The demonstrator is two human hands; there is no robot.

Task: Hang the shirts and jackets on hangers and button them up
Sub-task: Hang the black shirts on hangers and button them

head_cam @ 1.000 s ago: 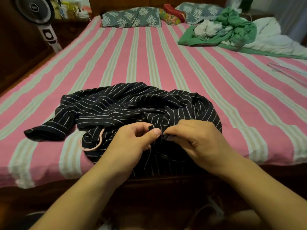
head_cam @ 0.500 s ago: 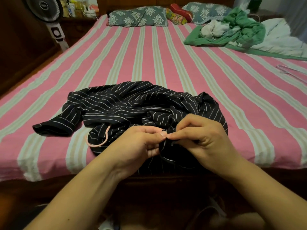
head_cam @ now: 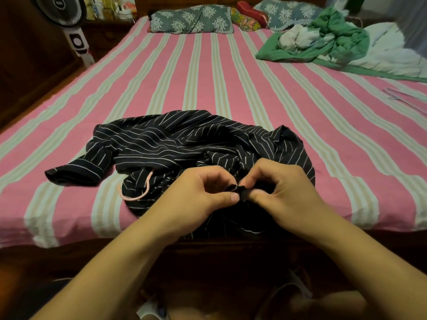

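Both hands have drawn closer together — the left hand (head_cam: 203, 192) and right hand (head_cam: 280, 189) each pinch the black striped shirt (head_cam: 175, 144) at its front edge. It lies crumpled over a pink hanger (head_cam: 141, 192) near the bed's (head_cam: 231, 88) front edge; no writing is legible.

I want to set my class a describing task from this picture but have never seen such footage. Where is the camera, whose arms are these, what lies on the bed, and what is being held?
There is no machine here. The camera sits on a person's head, looking forward and down, so the two arms are that person's own. On the striped bed lies a black striped shirt with a pink hanger partly showing from under it. The left hand and right hand meet at the shirt's near edge, fingers pinching the cloth between them, probably at a button, though that is too small to tell. Farther back are pillows, a green pile of clothes and a fan.
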